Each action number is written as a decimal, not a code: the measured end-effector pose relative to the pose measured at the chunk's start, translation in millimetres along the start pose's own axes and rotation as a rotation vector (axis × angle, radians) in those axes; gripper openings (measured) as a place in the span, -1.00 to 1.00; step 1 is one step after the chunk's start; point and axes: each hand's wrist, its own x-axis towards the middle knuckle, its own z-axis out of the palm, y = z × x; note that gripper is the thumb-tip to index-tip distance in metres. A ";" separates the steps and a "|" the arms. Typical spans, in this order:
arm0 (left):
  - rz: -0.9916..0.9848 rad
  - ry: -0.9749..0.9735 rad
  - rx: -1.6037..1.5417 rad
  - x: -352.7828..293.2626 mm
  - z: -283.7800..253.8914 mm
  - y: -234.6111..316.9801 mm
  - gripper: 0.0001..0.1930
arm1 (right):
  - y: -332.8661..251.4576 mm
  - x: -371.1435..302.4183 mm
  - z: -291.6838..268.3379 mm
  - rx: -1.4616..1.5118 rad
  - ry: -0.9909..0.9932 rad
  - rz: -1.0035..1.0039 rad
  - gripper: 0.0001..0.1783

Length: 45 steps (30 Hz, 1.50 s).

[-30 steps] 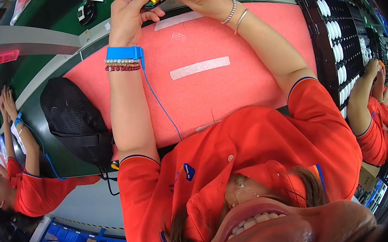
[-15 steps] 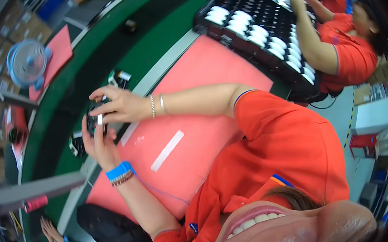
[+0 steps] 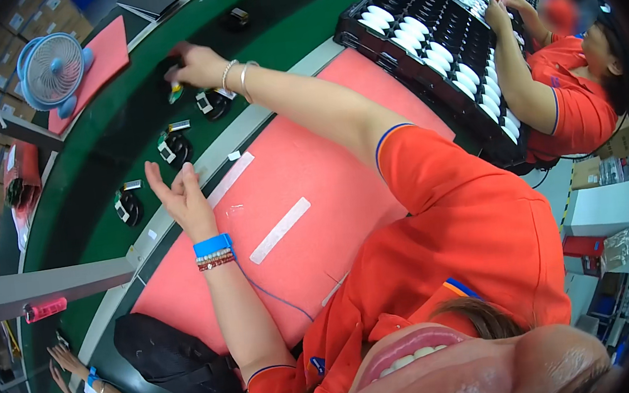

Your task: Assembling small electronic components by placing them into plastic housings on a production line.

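Note:
My left hand (image 3: pixel 185 201), with a blue wristband (image 3: pixel 212 245) and beads, hovers over the belt edge with its fingers apart and nothing in it. Beside its fingertips lies a black rounded device (image 3: pixel 173 148) with a silvery flat piece. Farther out, my right hand (image 3: pixel 200 67) reaches over the green belt (image 3: pixel 266 43), its fingers curled and blurred around something dark. A small green-and-yellow part (image 3: pixel 175 93) shows below those fingers; I cannot tell whether it belongs to what they hold. A second black device (image 3: pixel 214 104) rests under my right wrist, and a third (image 3: pixel 128 207) lies left of my left hand.
A pink mat (image 3: pixel 342 162) with white strips covers the bench before me. At right stands a black tray (image 3: pixel 428 36) of white oval parts, where a person in red (image 3: pixel 558 83) works. A blue fan (image 3: pixel 54 71) is across the belt; a grey beam (image 3: pixel 77 289) crosses at left.
The black device that both hands held now lies on the belt. My right hand has moved away and forward across the belt; my left has opened and come apart from it.

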 end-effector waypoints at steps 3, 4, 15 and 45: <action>-0.005 -0.033 0.028 -2.7 -8.3 -5.7 -0.37 | 23.1 32.7 12.6 -0.221 0.085 0.080 -0.51; -0.052 -0.027 0.067 -4.4 -3.7 3.4 -0.41 | 34.5 42.6 10.0 -0.224 0.107 0.070 -0.51; -0.100 -0.003 0.045 -2.0 -14.8 -15.6 -0.59 | -2.0 -33.5 -11.2 -0.777 -0.108 -0.178 -0.46; -0.169 -0.240 -0.268 -3.4 -15.1 25.0 -0.69 | -86.5 -130.0 -37.5 -0.063 -0.492 -0.765 -0.55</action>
